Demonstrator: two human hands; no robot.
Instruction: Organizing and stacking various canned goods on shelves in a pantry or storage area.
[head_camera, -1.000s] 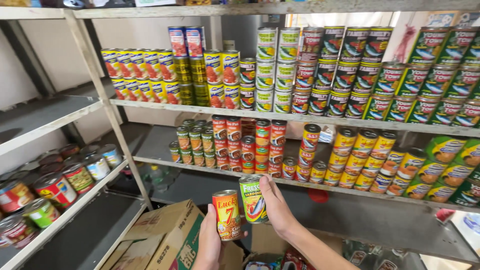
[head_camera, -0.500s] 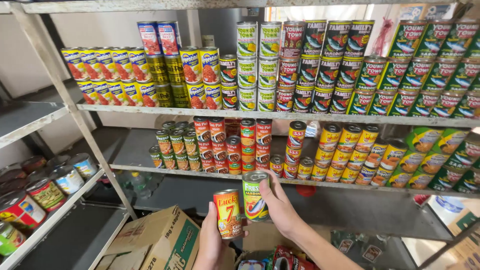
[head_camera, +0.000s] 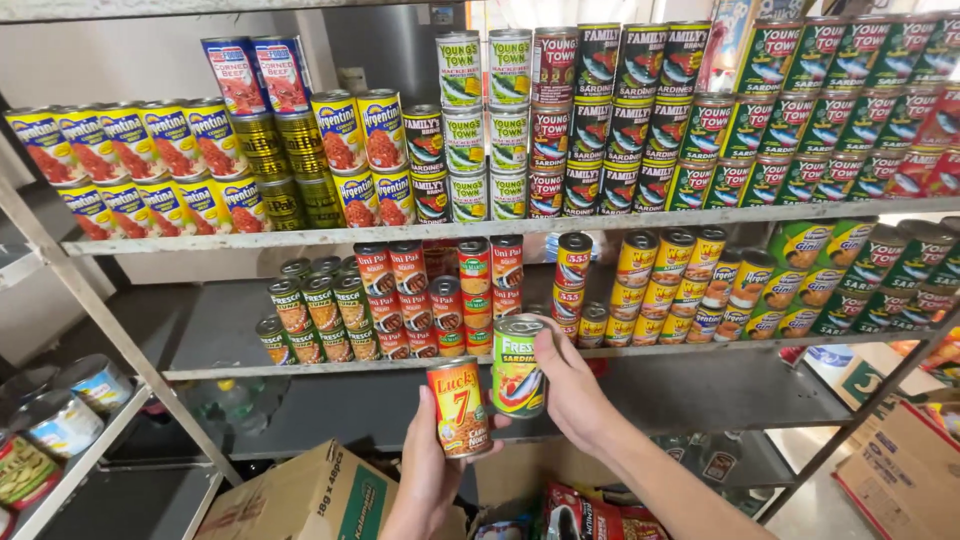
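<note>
Now the left hand (head_camera: 428, 470) is wrapped tight round an orange can (head_camera: 459, 407), and the right hand (head_camera: 572, 390) is wrapped tight round a green can (head_camera: 517, 365). Both cans are up in the air, just in front of the middle shelf (head_camera: 700, 352). Neither is on it yet. Many cans already stand in rows there, with a bare patch at its left end.

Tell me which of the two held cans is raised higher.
The green-and-silver sardine can in the right hand; its top rises above the red-and-orange can held lower in the left hand.
</note>
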